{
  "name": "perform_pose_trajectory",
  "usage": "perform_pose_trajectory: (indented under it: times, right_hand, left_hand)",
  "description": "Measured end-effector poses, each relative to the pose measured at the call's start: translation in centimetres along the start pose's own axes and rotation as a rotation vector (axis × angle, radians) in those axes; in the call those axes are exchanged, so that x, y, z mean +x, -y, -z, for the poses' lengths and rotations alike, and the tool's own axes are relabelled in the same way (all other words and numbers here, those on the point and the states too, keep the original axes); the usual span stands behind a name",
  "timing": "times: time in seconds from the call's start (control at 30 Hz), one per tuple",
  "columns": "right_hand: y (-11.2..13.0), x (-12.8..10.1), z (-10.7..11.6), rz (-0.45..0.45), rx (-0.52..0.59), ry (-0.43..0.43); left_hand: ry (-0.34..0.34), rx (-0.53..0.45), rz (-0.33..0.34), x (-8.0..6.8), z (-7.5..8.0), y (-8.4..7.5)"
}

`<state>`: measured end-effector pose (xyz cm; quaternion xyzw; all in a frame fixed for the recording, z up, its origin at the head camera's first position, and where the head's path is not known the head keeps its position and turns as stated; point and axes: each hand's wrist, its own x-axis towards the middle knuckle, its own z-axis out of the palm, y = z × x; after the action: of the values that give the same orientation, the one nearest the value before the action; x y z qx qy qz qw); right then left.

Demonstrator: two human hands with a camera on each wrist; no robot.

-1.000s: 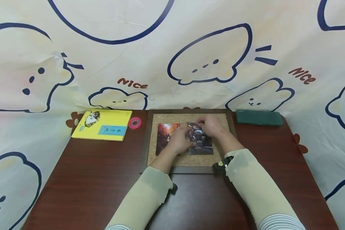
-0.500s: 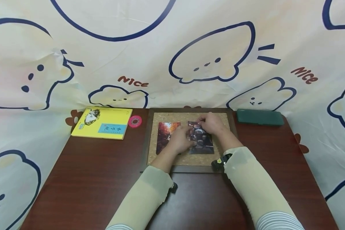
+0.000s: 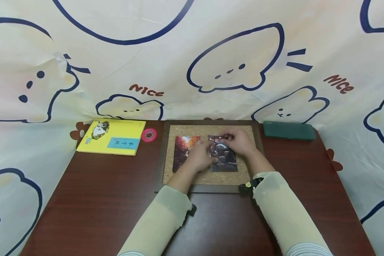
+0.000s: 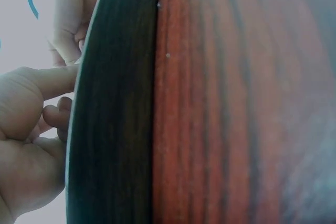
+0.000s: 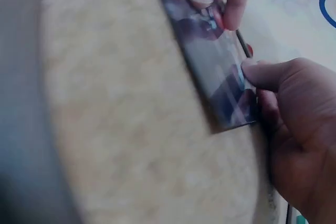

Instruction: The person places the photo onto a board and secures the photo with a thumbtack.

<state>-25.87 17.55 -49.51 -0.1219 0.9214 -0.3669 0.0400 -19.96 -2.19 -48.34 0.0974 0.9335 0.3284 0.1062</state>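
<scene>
A dark photo (image 3: 224, 161) lies on the corkboard (image 3: 179, 179), with a second photo (image 3: 180, 153) of orange foliage to its left. My left hand (image 3: 199, 155) reaches between them, thumb and fingers spread, and touches the dark photo's left side. In the right wrist view its fingertips press on the dark photo (image 5: 220, 85). My right hand (image 3: 241, 142) is at the dark photo's upper right, fingers bent and apart from the thumb. The right hand's thumb (image 5: 268, 75) touches the photo's edge. The left wrist view shows the left hand (image 4: 26, 129) partly behind the board's dark frame (image 4: 113, 103).
A yellow book (image 3: 112, 137) and a pink tape roll (image 3: 148, 135) lie left of the board. At the back right is a green case (image 3: 288, 131). The brown table (image 3: 108, 199) meets a patterned cloth wall (image 3: 176, 78) behind.
My right hand has shifted slightly right, and its fingers have parted from the thumb at the photo's top. The left hand stays in place at the dark photo's side.
</scene>
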Motion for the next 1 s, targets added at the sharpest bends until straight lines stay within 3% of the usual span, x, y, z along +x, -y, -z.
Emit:
perform_pose_trajectory:
  times: [0.43,1.0]
  right_hand:
    - [0.02,-0.2,-0.48,0.023,-0.114,-0.011]
    - [0.21,-0.2,-0.27,0.049,-0.12,0.016]
  left_hand:
    - [0.011,0.007,-0.001,0.04,0.07,0.11]
    - [0.029,0.001,-0.009,0.02,0.53,0.23]
